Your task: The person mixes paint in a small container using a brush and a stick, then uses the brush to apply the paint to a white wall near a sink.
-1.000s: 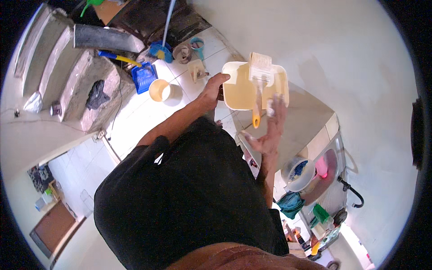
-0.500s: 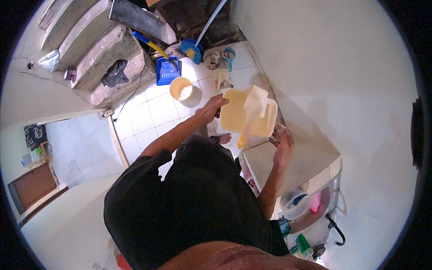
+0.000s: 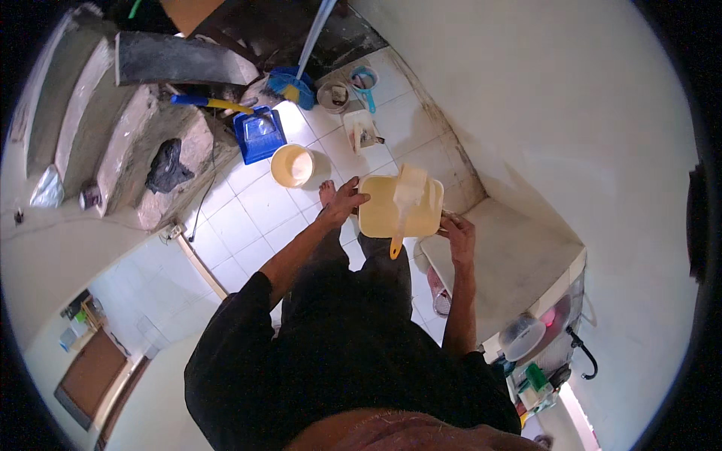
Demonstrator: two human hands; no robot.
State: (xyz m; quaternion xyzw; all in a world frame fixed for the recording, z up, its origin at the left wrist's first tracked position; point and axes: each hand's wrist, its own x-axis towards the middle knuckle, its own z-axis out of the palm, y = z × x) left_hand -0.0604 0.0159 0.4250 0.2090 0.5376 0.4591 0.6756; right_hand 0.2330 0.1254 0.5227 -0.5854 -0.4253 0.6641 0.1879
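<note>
Between my two hands is a pale yellow plastic tub [image 3: 376, 207], held over the floor in front of my legs. My left hand [image 3: 346, 203] is closed on its left side, thumb over the rim. On the opposite side, my right hand [image 3: 459, 234] grips the lower right edge, its fingers partly hidden behind the tub. A wide paintbrush [image 3: 407, 201] lies across the tub, its pale head at the far rim and its yellow-tipped handle sticking out over the near rim. Beyond my left hand stands a cream bucket [image 3: 292, 166] on the tiles.
Ahead are a blue dustpan [image 3: 259, 135], a blue broom [image 3: 292, 86], a round container [image 3: 332, 97], a teal dipper [image 3: 364, 83] and a white scoop-like container [image 3: 362, 129]. Rough steps [image 3: 124, 143] rise at the left. A low counter ledge [image 3: 508, 263] and sink [image 3: 560, 312] flank my right.
My view has shifted, and my feet and legs have moved on the tiles. Both hands still hold the tub, with the paintbrush lying on it; my right hand now grips its edge more closely.
</note>
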